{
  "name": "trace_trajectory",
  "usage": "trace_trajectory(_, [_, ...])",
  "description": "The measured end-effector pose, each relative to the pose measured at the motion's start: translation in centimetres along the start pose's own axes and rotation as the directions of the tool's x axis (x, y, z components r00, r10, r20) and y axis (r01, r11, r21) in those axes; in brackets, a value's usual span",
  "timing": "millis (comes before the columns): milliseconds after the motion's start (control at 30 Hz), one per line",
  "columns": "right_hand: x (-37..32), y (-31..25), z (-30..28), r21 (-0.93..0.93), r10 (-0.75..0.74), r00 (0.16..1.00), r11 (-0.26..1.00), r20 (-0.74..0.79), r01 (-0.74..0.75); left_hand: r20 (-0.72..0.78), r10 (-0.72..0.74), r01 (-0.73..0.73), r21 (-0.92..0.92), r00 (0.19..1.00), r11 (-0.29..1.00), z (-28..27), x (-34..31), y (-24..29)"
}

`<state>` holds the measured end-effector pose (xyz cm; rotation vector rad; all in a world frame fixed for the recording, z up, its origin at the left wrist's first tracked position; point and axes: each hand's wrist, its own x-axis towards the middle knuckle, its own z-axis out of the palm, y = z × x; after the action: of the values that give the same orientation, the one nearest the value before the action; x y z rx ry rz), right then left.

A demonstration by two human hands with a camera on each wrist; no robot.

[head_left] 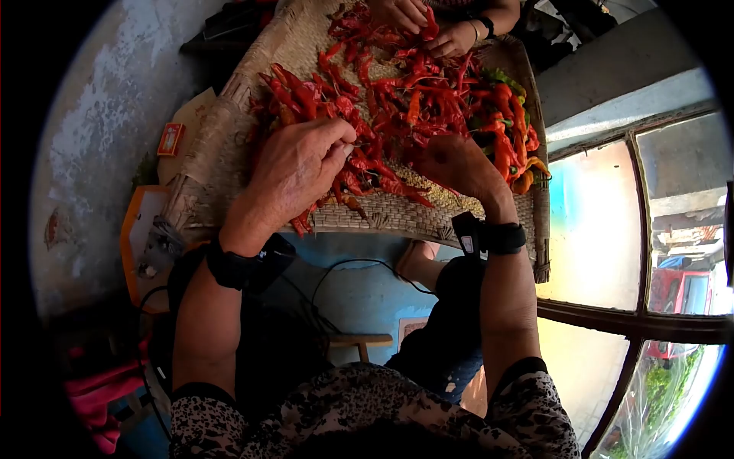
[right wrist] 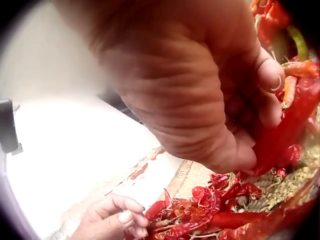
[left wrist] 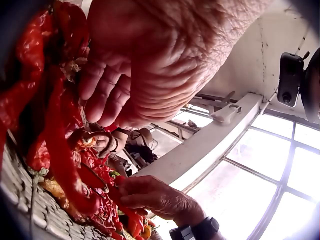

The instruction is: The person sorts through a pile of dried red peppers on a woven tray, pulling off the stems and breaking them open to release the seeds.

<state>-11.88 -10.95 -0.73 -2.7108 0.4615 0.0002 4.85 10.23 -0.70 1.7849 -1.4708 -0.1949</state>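
Left hand [head_left: 294, 167] over one tray [head_left: 321, 221] — right hand [right wrist: 200, 95] grips one red pepper [right wrist: 286, 136].

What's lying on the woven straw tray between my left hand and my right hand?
Between your left hand and right hand, the head view shows wrinkled red chilli peppers and some pale yellow seeds.

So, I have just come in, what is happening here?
Two people handle red peppers on a woven tray. The nearer person's right hand pinches one pepper; the left hand is closed over the pile, its contents unclear. The other person's hands, opposite, hold another pepper. Loose pale seeds lie on the tray.
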Motion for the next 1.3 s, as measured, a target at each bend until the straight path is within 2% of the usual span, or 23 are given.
trace_trajectory(33, [-0.3, 0.3, -0.4, 0.001, 0.003, 1.000, 1.000, 0.000, -0.003, -0.010, 0.011, -0.011, 0.001, 1.000, 1.000, 0.1, 0.0, -0.1])
trace_trajectory(100, [-0.8, 0.5, -1.6, 0.261, 0.066, 0.997, 0.964, -0.051, -0.050, -0.010, 0.014, -0.014, 0.002, 1.000, 1.000, 0.1, 0.0, 0.1])
trace_trajectory(133, [-0.6, 0.4, -2.4, 0.344, 0.148, 0.983, 0.934, -0.111, -0.102, -0.012, 0.016, -0.016, 0.003, 1.000, 1.000, 0.0, 0.0, 0.2])
trace_trajectory(167, [-0.3, 1.1, -2.2, 0.522, 0.259, 0.931, 0.848, -0.257, -0.091, -0.012, 0.018, -0.018, 0.002, 1.000, 1.000, 0.0, 0.0, 0.3])
trace_trajectory(200, [0.5, 1.4, -2.0, 0.534, 0.340, 0.818, 0.844, -0.463, -0.048, -0.011, 0.017, -0.017, 0.006, 1.000, 1.000, -0.1, 0.0, 0.4])
trace_trajectory(233, [1.0, 1.7, -1.7, 0.537, 0.407, 0.655, 0.844, -0.637, -0.003, -0.010, 0.016, -0.016, 0.011, 1.000, 1.000, -0.1, 0.0, 0.4])
trace_trajectory(267, [1.1, 1.9, -1.3, 0.537, 0.407, 0.655, 0.844, -0.637, -0.003, -0.010, 0.016, -0.016, 0.011, 1.000, 1.000, 0.0, 0.0, 0.4])
trace_trajectory(333, [1.7, 0.4, -0.9, 0.161, 0.135, 0.666, 0.987, -0.734, -0.023, -0.008, 0.010, -0.010, 0.049, 1.000, 0.999, 0.1, 0.0, 0.3])
trace_trajectory(367, [1.8, -0.4, -0.7, 0.180, 0.101, 0.800, 0.984, -0.591, 0.009, -0.010, 0.011, -0.011, 0.052, 1.000, 0.999, 0.0, 0.0, 0.3])
trace_trajectory(433, [2.9, -0.8, 1.1, 0.180, -0.010, 0.926, 0.980, -0.378, 0.084, -0.007, 0.007, -0.007, 0.025, 1.000, 1.000, -0.1, 0.0, 0.4])
trace_trajectory(500, [3.7, -2.0, 2.8, 0.003, -0.063, 0.955, 0.998, -0.290, 0.067, -0.010, 0.009, -0.008, 0.028, 1.000, 1.000, -0.2, 0.0, 0.4])
trace_trajectory(533, [4.3, -2.1, 3.5, 0.019, -0.013, 0.985, 1.000, -0.174, 0.016, -0.015, 0.010, -0.009, 0.031, 1.000, 0.999, -0.3, 0.0, 0.4])
trace_trajectory(633, [5.3, -2.3, 5.0, -0.064, 0.009, 0.985, 0.998, -0.175, -0.021, -0.028, 0.009, -0.008, 0.034, 1.000, 0.999, -0.5, 0.0, 0.4])
trace_trajectory(800, [6.6, -2.2, 5.7, -0.054, 0.012, 0.977, 0.998, -0.211, -0.024, -0.056, 0.008, -0.007, 0.014, 0.998, 1.000, -0.7, -0.1, 0.4])
trace_trajectory(900, [6.6, -2.5, 5.5, 0.015, -0.025, 0.976, 0.999, -0.215, 0.028, -0.057, 0.003, -0.002, 0.015, 0.998, 1.000, -0.8, 0.0, 0.6])
trace_trajectory(967, [6.0, -3.2, 4.7, 0.187, -0.005, 0.958, 0.981, -0.285, 0.061, -0.047, -0.002, 0.003, 0.019, 0.999, 1.000, -0.8, 0.0, 0.5])
trace_trajectory(1000, [5.4, -4.1, 4.0, 0.184, -0.007, 0.958, 0.981, -0.285, 0.062, -0.052, 0.005, -0.004, 0.016, 0.999, 1.000, -0.6, -0.1, 0.1])
trace_trajectory(1067, [4.1, -5.9, 2.5, 0.399, -0.034, 0.938, 0.899, -0.346, 0.180, -0.059, 0.017, -0.016, 0.013, 0.998, 1.000, -0.2, 0.0, 0.2])
trace_trajectory(1133, [3.1, -6.6, 2.2, 0.431, -0.027, 0.934, 0.882, -0.356, 0.190, -0.133, 0.015, -0.024, -0.067, 0.991, 0.997, 0.2, 0.0, 0.5])
trace_trajectory(1167, [2.7, -6.7, 2.2, 0.465, -0.022, 0.932, 0.862, -0.362, 0.201, -0.132, 0.017, -0.027, -0.070, 0.991, 0.997, 0.4, 0.0, 0.6])
trace_trajectory(1233, [2.3, -7.1, 2.5, 0.439, -0.007, 0.925, 0.879, -0.380, 0.187, -0.087, -0.026, 0.009, -0.187, 0.996, 0.982, 0.8, 0.0, 0.7])
trace_trajectory(1300, [2.1, -7.4, 2.5, 0.447, -0.131, 0.894, 0.829, -0.428, 0.336, -0.078, -0.003, -0.013, -0.196, 0.997, 0.981, 1.0, 0.1, 0.6])
